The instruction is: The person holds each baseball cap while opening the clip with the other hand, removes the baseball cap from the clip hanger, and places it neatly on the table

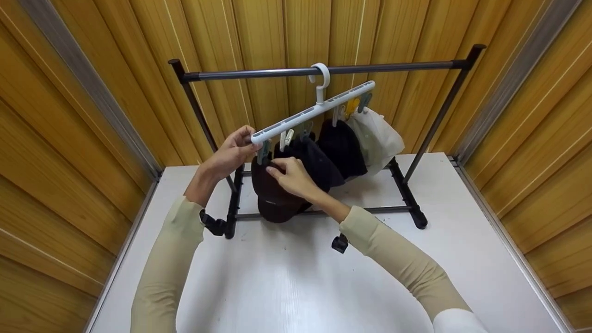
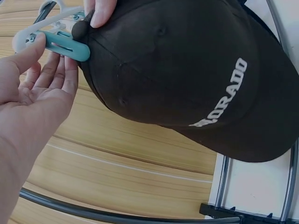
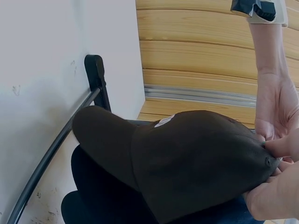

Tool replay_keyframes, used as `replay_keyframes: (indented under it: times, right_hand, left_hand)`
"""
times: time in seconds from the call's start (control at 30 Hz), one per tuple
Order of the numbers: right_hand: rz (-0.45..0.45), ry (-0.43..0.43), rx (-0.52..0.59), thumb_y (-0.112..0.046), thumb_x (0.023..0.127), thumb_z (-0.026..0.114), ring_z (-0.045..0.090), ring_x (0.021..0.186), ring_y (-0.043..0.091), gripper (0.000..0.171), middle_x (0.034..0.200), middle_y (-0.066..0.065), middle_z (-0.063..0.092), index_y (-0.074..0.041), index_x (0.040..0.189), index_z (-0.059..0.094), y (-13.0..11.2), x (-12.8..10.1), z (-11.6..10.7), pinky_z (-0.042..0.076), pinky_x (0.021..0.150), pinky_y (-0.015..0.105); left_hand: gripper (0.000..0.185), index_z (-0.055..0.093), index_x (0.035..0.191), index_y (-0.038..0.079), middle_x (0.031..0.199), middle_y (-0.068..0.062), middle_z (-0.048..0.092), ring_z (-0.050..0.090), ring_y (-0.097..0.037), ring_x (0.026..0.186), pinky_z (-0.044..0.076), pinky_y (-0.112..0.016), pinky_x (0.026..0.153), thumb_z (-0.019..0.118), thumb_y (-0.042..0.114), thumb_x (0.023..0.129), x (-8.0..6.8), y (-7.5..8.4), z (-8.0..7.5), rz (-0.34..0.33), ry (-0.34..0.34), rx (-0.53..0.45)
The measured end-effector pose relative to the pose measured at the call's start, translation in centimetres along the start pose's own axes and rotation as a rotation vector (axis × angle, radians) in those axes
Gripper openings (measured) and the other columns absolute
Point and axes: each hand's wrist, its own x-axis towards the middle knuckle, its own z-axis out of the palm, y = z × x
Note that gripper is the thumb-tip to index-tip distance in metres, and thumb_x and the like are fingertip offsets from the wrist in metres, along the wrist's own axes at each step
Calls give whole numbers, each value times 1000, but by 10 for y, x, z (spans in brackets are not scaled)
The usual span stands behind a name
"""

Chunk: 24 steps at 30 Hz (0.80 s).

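Sleeves: your two cream sleeves (image 1: 166, 259) are lying nearest the lens, both reaching toward the rack.
Left hand: your left hand (image 1: 230, 155) is gripping the low left end of the white clip hanger (image 1: 314, 111), fingers curled over the bar beside the teal clip (image 2: 65, 45). You are tilting the hanger by pulling here; pull harder and the hook (image 1: 320, 76) is likely to be sliding along the rail (image 1: 323, 70).
Brown cap: the brown cap (image 1: 273, 194) is hanging at the hanger's left end, crown up, brim down near the white table (image 1: 296, 277). Whether the teal clip is biting the fabric cannot be told; if it is not, the cap is risking a drop once you let go.
Right hand: your right hand (image 1: 291, 178) is pinching the cap's top edge (image 3: 268, 161) between thumb and fingers, right at the clip. A fingertip is risking a nip there.
Neighbours: two dark caps (image 1: 342, 145) and a white cap (image 1: 377, 136) are hanging further right, crowding close; jolting the bar is likely to be shaking them loose.
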Motion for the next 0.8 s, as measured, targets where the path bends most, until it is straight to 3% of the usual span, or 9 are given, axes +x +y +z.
replay_keyframes:
  times: [0.13,0.23,0.37,0.5,0.73,0.8]
  right_hand:
    - [20,-13,0,-15,97,58,65,96,14,23,108,9,73,-3,111,71,-3,-2,0,53,88,32]
    - [31,-36,18,-15,97,58,66,102,15,25,116,10,71,-3,116,70,-2,-4,2,53,90,32]
    - [17,-60,37,-14,96,59,59,76,9,18,90,2,71,-4,102,74,2,-7,8,48,70,22]
    - [5,-84,30,-14,95,60,44,61,8,18,70,-4,56,-4,91,74,10,-12,14,37,59,21]
    - [94,-109,74,-18,96,60,53,73,6,18,91,-1,72,-9,102,75,16,-23,14,42,71,20]
    - [108,-120,88,-19,96,60,52,73,7,18,87,-1,70,-9,101,74,15,-27,12,41,71,20]
  left_hand:
    - [16,48,102,13,97,1,56,49,-13,88,38,-28,77,54,0,96,-2,1,2,18,17,-18]
    - [18,48,101,14,97,1,55,51,-13,92,39,-26,76,53,-2,95,-3,1,4,14,32,-38]
    - [18,48,102,13,98,1,48,52,-14,101,45,-22,85,52,-4,95,-2,0,5,14,46,-98]
    - [17,48,103,11,102,0,48,51,-14,110,43,-26,99,52,-3,96,-3,1,4,8,42,-130]
    - [19,48,119,13,130,-5,58,45,-16,129,35,-28,110,50,12,100,-8,1,2,-14,3,-120]
    - [24,47,125,13,135,-6,56,44,-17,130,35,-30,110,50,15,101,-9,0,3,-12,26,-126]
